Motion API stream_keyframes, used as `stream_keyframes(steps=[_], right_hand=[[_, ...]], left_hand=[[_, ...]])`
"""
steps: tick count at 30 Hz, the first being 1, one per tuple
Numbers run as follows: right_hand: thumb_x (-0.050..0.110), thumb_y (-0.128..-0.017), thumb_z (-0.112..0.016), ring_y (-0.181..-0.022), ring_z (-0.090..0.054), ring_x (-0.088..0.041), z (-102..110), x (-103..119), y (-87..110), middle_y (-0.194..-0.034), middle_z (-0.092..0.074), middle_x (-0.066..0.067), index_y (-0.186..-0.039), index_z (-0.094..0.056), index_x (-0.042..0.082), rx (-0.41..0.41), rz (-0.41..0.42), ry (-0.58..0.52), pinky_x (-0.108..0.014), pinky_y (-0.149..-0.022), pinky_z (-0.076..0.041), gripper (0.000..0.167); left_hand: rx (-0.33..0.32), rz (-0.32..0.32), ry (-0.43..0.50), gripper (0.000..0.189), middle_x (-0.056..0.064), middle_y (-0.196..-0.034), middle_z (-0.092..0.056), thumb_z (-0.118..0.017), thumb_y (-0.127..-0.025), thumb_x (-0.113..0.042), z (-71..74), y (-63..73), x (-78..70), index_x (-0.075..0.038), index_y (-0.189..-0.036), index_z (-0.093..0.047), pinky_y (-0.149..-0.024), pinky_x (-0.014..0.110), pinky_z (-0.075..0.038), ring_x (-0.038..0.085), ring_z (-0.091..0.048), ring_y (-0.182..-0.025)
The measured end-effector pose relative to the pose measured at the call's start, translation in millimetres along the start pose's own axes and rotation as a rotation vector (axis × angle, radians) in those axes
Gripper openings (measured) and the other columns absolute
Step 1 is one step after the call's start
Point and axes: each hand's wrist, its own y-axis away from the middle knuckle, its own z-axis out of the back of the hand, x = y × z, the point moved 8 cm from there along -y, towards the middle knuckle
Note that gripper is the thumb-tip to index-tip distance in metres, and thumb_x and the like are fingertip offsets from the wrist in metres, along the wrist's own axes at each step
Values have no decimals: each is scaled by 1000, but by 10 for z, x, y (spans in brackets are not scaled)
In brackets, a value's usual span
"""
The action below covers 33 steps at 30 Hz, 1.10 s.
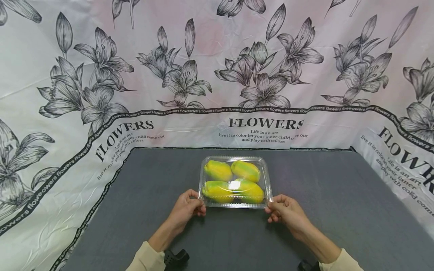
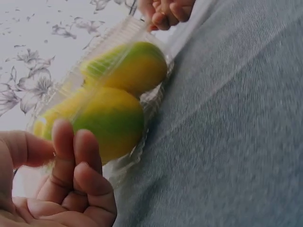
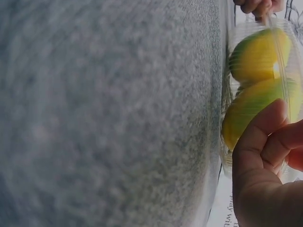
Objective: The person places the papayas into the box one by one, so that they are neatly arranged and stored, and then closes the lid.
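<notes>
A clear plastic clamshell container (image 1: pixel 234 206) with its lid down holds several yellow-green mangoes (image 1: pixel 218 171), set in two rows. My left hand (image 1: pixel 187 208) pinches the container's front left corner between thumb and fingers. At the front right corner, my right hand (image 1: pixel 288 210) pinches the rim the same way. The left wrist view shows the near mango (image 2: pixel 111 118) through the ribbed clear wall, just beyond my fingers. In the right wrist view, my thumb and fingers are at the rim, in front of another mango (image 3: pixel 255 106).
The container is over a dark grey cloth-covered table (image 1: pixel 152 173). A white curtain (image 1: pixel 190 130) printed with flowers and lettering surrounds the back and sides. Black wrist straps (image 1: pixel 176 258) show beside the cream sleeves (image 1: pixel 147 258).
</notes>
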Motion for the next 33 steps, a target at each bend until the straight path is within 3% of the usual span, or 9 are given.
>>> stream_keyframes(steps=[8, 12, 18, 23, 28, 33], right_hand=[[11, -102, -57, -58, -58, -5, 43, -5, -14, -81, -69, 5, -106, -51, 4, -15, -18, 2, -29, -71, -61, 9], [12, -102, -57, -59, -58, -5, 45, -19, -19, -83, -69, 5, -108, -51, 4, -11, -24, -3, -30, -72, -61, 11], [12, -103, -57, -60, -58, -6, 38, -35, -25, -83, -70, 4, -109, -51, 4, -6, -27, -11, -30, -72, -61, 13], [12, -103, -57, -60, -57, -5, 32, -22, -19, -83, -69, 4, -111, -50, 2, -5, -19, -16, -30, -72, -61, 15], [11, -102, -57, -59, -57, -5, 20, -5, -10, -83, -70, 5, -110, -50, 2, -2, -12, -21, -30, -72, -61, 14], [11, -102, -57, -58, -57, -5, 0, 0, 0, -82, -70, 4, -109, -50, 3, 12, -10, -27, -29, -71, -61, 12]], left_hand=[[75, 125, -55, 17, -2, -80, -77, -59, -103, -20, 40, -5, 65, -5, -108, -55, -65, 27, -50, 12, -67, -67], [78, 149, -59, 18, -1, -85, -78, -61, -102, -24, 51, 11, 76, -6, -106, -60, -65, 26, -46, 12, -69, -72], [104, 138, 38, 10, -4, -87, -78, -64, -101, -22, 46, 17, 114, -12, -101, -62, -70, 25, -51, 11, -70, -79], [116, 152, 44, 10, -7, -86, -78, -64, -101, -23, 57, 1, 135, -15, -95, -65, -67, 22, -47, 8, -67, -78], [61, 144, 37, 9, -7, -81, -77, -66, -98, -18, 70, -10, 111, -14, -91, -63, -62, 21, -44, 8, -63, -71], [4, 83, 36, 14, -5, -74, -74, -67, -97, -11, 72, -11, 64, -12, -90, -55, -63, 23, -50, 9, -63, -69]])
